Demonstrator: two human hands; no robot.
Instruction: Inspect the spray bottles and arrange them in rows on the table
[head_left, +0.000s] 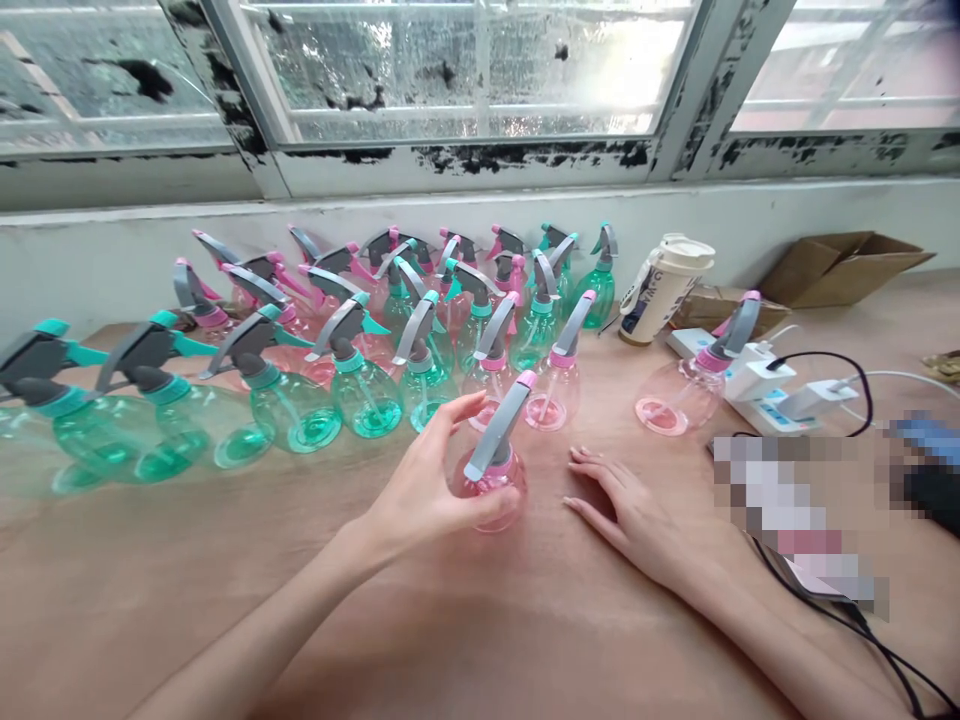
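Note:
My left hand [431, 480] is wrapped around the body of a pink spray bottle [491, 510], which stands upright on the table in front of me. Its thumb lies across the near side, and the bottle's grey trigger lever points toward me. My right hand [630, 510] rests on the tabletop to the right of that bottle, fingers loosely apart and holding nothing. Just behind stand two more pink spray bottles [551, 400]. A row of green spray bottles [367, 400] stretches off to the left. Another pink spray bottle [679, 395] stands alone beyond my right hand.
Several more pink and green bottles crowd against the wall below the window [465, 70]. A lidded cup [664, 290], an open brown paper bag [836, 265] and a power strip with plugs [780, 400] sit at right. Cables run beside a blurred-out object [795, 520].

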